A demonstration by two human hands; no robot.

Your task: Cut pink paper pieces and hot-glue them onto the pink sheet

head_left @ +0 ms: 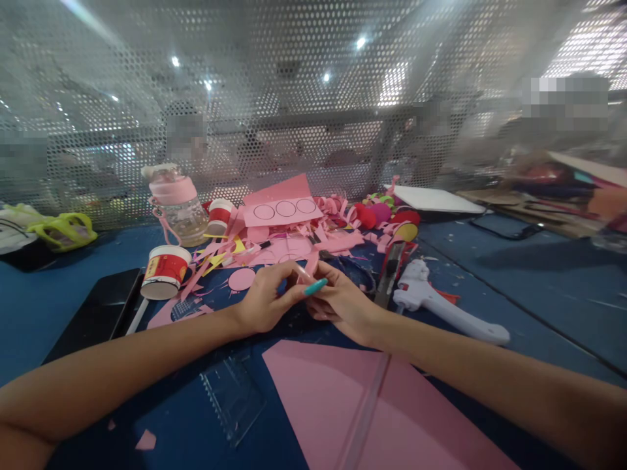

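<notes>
left hand [267, 297] and right hand [345, 301] fingers pinch a pink paper piece [311, 264] between them, long axis unclear.

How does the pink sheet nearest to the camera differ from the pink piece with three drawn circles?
The near sheet lies flat; the circled piece is tilted up. The near sheet shows no drawing; the circled piece bears three outlined circles in a row. Both are pink.

From the head, 1 camera looks forward and down, close over the blue table [529, 281].
</notes>
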